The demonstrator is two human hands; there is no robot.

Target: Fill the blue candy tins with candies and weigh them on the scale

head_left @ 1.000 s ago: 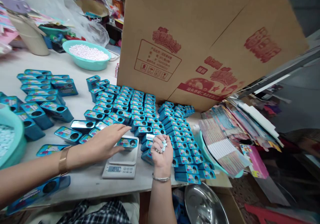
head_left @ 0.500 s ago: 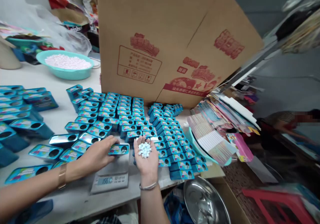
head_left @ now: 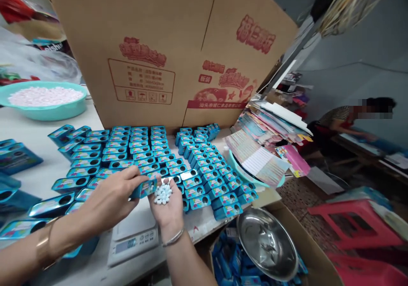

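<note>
My left hand (head_left: 117,192) grips a small blue tin (head_left: 147,188) with a printed top, tilted beside my other palm. My right hand (head_left: 168,207) lies palm up, fingers slightly cupped, with a heap of small white candies (head_left: 163,193) on it. The tin's near end meets the edge of this palm and the candies; whether it touches them I cannot tell. Below my hands is a white digital scale (head_left: 134,239), its platform partly hidden by my left hand. Rows of similar blue tins (head_left: 219,190), each with a dark round hole on top, stand around both hands.
A turquoise basin (head_left: 52,114) of pale candies stands at the left. Behind the tins rises a large cardboard box (head_left: 143,14). Below the table edge, a steel bowl (head_left: 267,243) rests over a carton of blue tins. A co-worker (head_left: 338,120) bends at a far table.
The tin has come up off the scale and tipped toward my right palm. The scale's display has dropped to about zero. My view has swung to the right.
</note>
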